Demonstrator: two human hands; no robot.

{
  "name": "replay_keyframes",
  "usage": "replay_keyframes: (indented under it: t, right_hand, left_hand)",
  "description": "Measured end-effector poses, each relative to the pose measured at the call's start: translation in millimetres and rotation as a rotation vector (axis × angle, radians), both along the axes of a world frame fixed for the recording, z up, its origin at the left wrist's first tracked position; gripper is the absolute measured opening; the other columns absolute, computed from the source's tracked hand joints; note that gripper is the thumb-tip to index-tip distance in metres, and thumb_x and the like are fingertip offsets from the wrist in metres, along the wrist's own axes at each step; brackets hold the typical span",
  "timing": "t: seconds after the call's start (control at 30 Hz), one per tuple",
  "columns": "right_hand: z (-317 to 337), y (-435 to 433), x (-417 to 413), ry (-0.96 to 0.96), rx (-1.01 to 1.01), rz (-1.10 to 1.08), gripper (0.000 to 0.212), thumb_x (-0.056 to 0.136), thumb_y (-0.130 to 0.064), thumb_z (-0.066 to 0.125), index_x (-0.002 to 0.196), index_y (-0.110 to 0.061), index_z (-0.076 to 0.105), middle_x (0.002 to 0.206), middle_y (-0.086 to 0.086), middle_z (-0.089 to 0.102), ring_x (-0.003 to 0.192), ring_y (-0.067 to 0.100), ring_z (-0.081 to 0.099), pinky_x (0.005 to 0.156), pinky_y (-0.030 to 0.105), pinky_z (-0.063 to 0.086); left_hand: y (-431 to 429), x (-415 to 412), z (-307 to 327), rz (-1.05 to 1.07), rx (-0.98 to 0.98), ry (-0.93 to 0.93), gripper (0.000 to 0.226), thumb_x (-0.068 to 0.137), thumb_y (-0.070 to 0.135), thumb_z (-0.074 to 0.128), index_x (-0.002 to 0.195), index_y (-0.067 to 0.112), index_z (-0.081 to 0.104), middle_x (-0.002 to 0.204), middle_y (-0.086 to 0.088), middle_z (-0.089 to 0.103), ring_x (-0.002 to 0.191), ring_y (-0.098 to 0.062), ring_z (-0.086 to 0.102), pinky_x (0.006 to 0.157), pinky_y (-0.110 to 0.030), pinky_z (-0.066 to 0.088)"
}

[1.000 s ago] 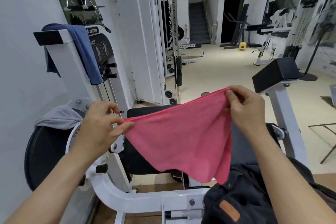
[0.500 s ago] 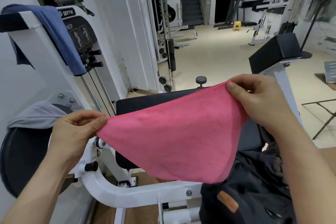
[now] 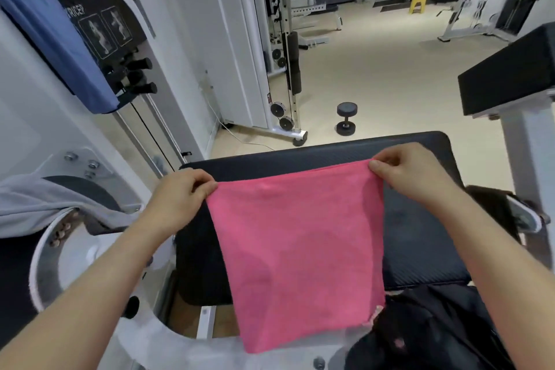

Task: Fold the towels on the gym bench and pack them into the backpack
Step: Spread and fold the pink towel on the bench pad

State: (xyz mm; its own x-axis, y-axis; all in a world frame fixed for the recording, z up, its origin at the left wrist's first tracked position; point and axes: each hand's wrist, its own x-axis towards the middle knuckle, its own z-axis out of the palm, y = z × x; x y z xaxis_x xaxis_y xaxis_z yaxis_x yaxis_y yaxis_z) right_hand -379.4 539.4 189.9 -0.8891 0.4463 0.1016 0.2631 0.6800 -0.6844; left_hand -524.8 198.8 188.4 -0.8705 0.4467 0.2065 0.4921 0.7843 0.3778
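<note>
**Pink towel held over the bench**

The left hand [image 3: 177,201] pinches one top corner of the pink towel [image 3: 297,249]. The right hand [image 3: 417,177] pinches the other top corner. The towel hangs down flat in front of the black bench [image 3: 414,237], and its low end drops past the bench's near edge. The black backpack [image 3: 435,327] sits by the bench's near right corner. A blue towel [image 3: 57,39] hangs on the machine far left of the bench. A grey towel [image 3: 45,204] lies just left of the bench.

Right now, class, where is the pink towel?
In the head view, the pink towel hangs centre frame over the black bench pad, its top corners pinched by the left hand and right hand.
</note>
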Motion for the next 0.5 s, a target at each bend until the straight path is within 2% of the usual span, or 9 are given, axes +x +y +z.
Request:
replay_keyframes:
  t: [0.1,0.17,0.23,0.3,0.33,0.4,0.43,0.5]
  right_hand:
    - [-22.9,11.1,-47.9,-0.032,-0.127,-0.049,0.023,0.091,-0.019,0.057,0.079,-0.008,0.072,0.052,-0.003,0.063,0.049,0.013,0.057,0.060,0.027,0.049]
    - [-31.3,13.1,-74.9,-0.016,-0.249,-0.062,0.025,0.093,-0.015,0.054,0.076,-0.006,0.068,0.055,0.002,0.068,0.044,0.015,0.060,0.049,0.026,0.051]
    - [-38.7,14.0,-97.8,0.032,-0.305,-0.064,0.023,0.094,-0.013,0.052,0.075,-0.009,0.066,0.063,0.007,0.072,0.051,0.018,0.067,0.047,0.025,0.052]
    - [-47.9,15.9,-116.9,0.098,-0.286,-0.065,0.017,0.090,-0.015,0.054,0.082,-0.015,0.069,0.073,0.005,0.074,0.066,0.021,0.071,0.062,0.033,0.059]
    - [-51.0,16.0,-122.1,0.106,-0.273,-0.055,0.015,0.089,-0.017,0.054,0.093,-0.019,0.069,0.082,0.002,0.074,0.075,0.020,0.071,0.073,0.038,0.059]
    - [-53.8,13.8,-122.1,0.076,-0.281,0.006,0.034,0.090,-0.019,0.055,0.122,-0.026,0.060,0.108,-0.005,0.067,0.094,0.014,0.066,0.091,0.036,0.053]
    - [-54.4,11.9,-116.2,0.063,-0.260,0.042,0.043,0.090,-0.018,0.055,0.132,-0.029,0.053,0.114,-0.007,0.060,0.098,0.011,0.062,0.093,0.030,0.049]
    - [-53.0,4.6,-91.7,0.049,-0.166,0.058,0.044,0.090,-0.016,0.056,0.131,-0.031,0.052,0.110,-0.010,0.060,0.095,0.007,0.060,0.086,0.023,0.046]
  left_hand:
    - [23.0,-45.6,-19.4,0.094,-0.097,0.066,0.017,0.094,0.038,0.058,0.092,0.025,0.069,0.087,0.004,0.068,0.086,-0.021,0.062,0.072,-0.033,0.044]
    - [35.8,-71.7,-26.2,0.144,-0.139,0.122,0.025,0.095,0.042,0.055,0.096,0.020,0.068,0.092,-0.004,0.070,0.089,-0.028,0.062,0.071,-0.035,0.045]
    - [45.6,-93.8,-31.6,0.203,-0.152,0.177,0.029,0.096,0.042,0.053,0.097,0.017,0.066,0.094,-0.009,0.070,0.091,-0.033,0.061,0.070,-0.035,0.043]
    - [53.4,-111.3,-36.4,0.284,-0.107,0.177,0.027,0.096,0.039,0.053,0.099,0.016,0.066,0.093,-0.010,0.069,0.094,-0.035,0.061,0.073,-0.037,0.043]
    - [56.1,-117.4,-39.2,0.325,-0.048,0.159,0.024,0.095,0.036,0.054,0.101,0.015,0.065,0.094,-0.009,0.069,0.096,-0.035,0.061,0.077,-0.038,0.043]
    - [59.7,-117.2,-44.0,0.390,0.072,0.114,0.027,0.091,0.029,0.058,0.115,0.015,0.059,0.101,-0.010,0.068,0.101,-0.035,0.060,0.083,-0.040,0.045]
    - [61.2,-108.9,-47.3,0.395,0.109,0.105,0.032,0.089,0.025,0.059,0.119,0.016,0.055,0.103,-0.011,0.067,0.100,-0.035,0.060,0.084,-0.041,0.045]
    - [67.9,-71.7,-60.9,0.304,0.160,0.104,0.029,0.084,0.015,0.060,0.113,0.019,0.057,0.091,-0.006,0.064,0.086,-0.029,0.059,0.078,-0.040,0.047]
